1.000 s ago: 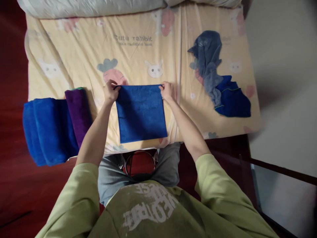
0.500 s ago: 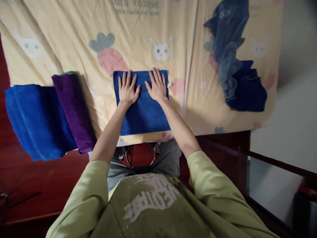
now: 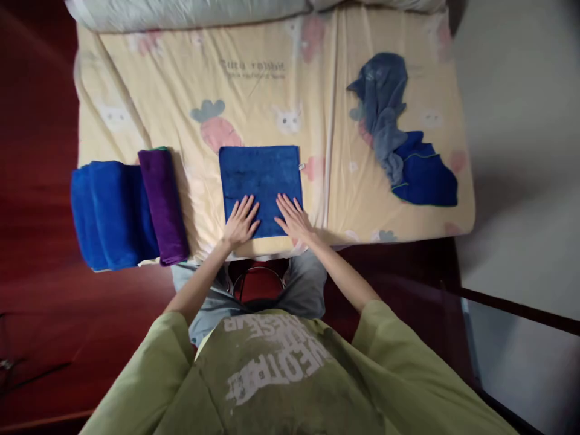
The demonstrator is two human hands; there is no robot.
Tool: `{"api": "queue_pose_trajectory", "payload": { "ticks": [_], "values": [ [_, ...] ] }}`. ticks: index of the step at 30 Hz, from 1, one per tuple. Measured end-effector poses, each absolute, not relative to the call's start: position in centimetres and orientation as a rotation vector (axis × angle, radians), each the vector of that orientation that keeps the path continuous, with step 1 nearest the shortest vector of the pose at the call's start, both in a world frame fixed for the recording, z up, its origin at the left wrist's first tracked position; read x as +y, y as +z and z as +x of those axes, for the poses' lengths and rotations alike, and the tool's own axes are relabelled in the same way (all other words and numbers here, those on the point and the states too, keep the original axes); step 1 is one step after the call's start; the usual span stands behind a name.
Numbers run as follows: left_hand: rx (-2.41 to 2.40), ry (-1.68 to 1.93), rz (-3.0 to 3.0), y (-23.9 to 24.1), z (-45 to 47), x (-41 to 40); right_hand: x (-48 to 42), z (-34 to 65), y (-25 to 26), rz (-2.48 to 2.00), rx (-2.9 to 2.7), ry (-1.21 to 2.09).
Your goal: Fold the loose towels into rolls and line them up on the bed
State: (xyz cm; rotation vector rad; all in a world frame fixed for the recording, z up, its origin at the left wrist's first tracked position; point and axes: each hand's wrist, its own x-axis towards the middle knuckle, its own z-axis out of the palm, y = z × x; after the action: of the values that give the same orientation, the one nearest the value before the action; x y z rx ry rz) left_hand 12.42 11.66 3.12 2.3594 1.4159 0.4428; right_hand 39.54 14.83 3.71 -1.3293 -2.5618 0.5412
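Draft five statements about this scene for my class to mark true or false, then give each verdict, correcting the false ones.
1. The left grip and right grip both rest on the flat blue cloth. True.

2. The purple cloth lies to the right of the flat blue cloth. False: it lies to the left.

3. A small white tag shows at the flat blue cloth's right edge. True.

4. The grey cloth is neatly folded into a square. False: it lies crumpled.

5. The right grip is clenched into a fist. False: it is open, palm down.
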Motion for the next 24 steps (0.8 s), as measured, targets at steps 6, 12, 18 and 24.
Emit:
{"api": "queue_pose_trajectory", "payload": {
  "ticks": [6, 12, 18, 24],
  "values": [
    [1.506, 0.368, 2.319, 2.3, 8.4, 2.4, 9.1, 43.3, 2.9, -1.33, -2.46, 0.546],
    [1.556, 0.4, 2.189, 2.3, 5.7, 0.2, 6.1, 44.7, 1.7, -1.281, -2.253, 0.592],
    [1.667, 0.424, 2.168, 2.2, 6.3, 0.6, 5.3, 43.8, 0.8, -1.363, -2.193, 0.47],
    [1.587, 0.313, 2.214, 3.9, 7.7, 2.9, 6.9, 42.0, 1.0, -1.353, -2.264, 0.465]
  ]
}}
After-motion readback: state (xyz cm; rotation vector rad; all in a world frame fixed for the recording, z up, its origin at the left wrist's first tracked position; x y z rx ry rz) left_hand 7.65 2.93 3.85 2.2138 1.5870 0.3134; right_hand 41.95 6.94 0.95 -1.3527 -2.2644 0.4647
